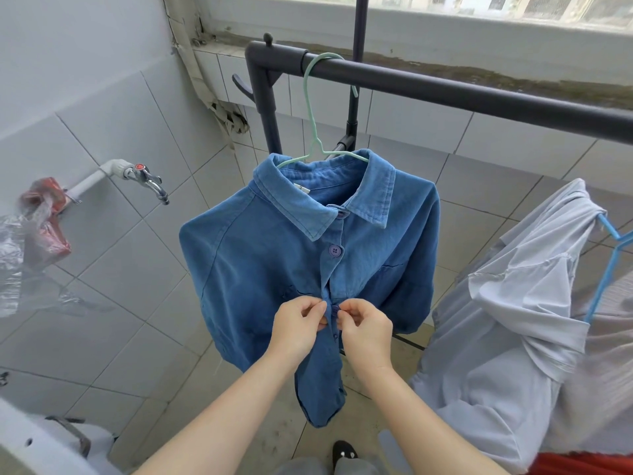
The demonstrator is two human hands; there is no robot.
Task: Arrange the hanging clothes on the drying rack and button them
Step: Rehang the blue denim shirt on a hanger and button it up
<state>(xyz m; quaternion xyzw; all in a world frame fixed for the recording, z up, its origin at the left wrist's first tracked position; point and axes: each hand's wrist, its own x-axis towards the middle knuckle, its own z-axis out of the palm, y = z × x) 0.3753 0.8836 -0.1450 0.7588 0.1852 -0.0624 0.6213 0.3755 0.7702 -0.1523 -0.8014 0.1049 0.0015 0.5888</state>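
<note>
**A:** Blue shirt on a green hanger, its hook over the rail near the rail's left end. Which step is this?

**B:** Buttoning, I judge. Just below the rail, the collar button looks closed, and the second button sits through its hole. Both hands meet at the third button, further below the rail.

**A:** How are the fingers?

**B:** Narrow. The left hand pinches one front edge between thumb and forefinger. The right hand pinches the opposite edge at the button, its other fingers curled. The two pinches nearly touch. Whether the button is through its hole I cannot tell, because fingertips cover it.

**A:** And next?

**B:** Probably pushing that button through while the left hand holds the hole taut. Then both hands would drop further from the rail to the button underneath, where the front looks unfastened. The shirt swings freely from the hanger, so a gentle pull suits it.

**A:** Anything else?

**B:** A pale garment on a blue hanger, below the rail's right part. It is crumpled and needs arranging. Its hook is out of view.
</note>
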